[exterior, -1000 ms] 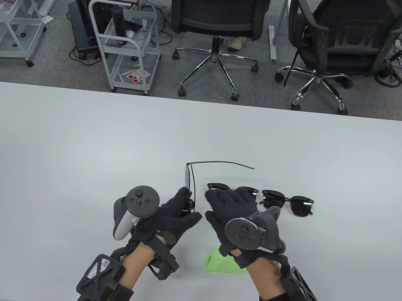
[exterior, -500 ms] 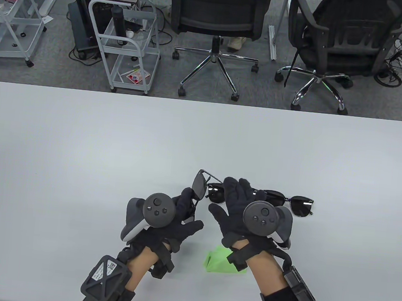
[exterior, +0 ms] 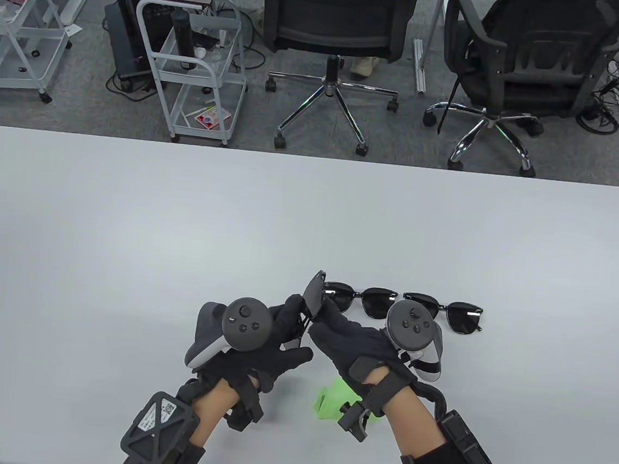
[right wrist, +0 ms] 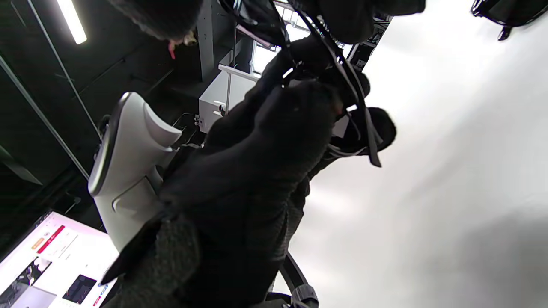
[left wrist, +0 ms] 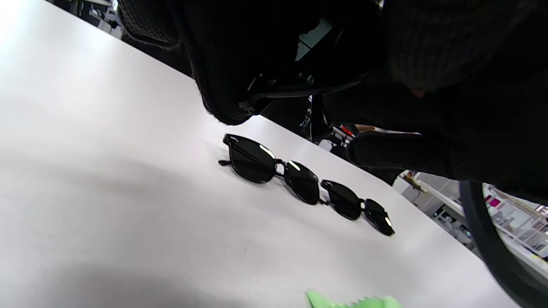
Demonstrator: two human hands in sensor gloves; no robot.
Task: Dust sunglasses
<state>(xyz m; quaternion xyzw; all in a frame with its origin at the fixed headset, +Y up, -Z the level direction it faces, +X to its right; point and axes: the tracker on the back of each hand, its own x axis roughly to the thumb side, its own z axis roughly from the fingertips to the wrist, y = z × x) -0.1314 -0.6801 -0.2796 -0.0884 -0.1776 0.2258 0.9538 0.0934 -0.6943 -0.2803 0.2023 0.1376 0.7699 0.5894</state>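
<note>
— What have your hands got?

— My left hand (exterior: 272,338) pinches a pair of sunglasses (exterior: 313,293), lifted just above the table (exterior: 124,225). My right hand (exterior: 351,342) meets it at the frame, fingers curled on it.

— And the other sunglasses?

— Two more pairs (exterior: 360,298) (exterior: 444,312) lie side by side just beyond my right hand. A green cloth (exterior: 329,401) sits under my right wrist.

glossy dark-lensed sunglasses (exterior: 360,298), matt white table (exterior: 124,225), knitted gloves
</note>
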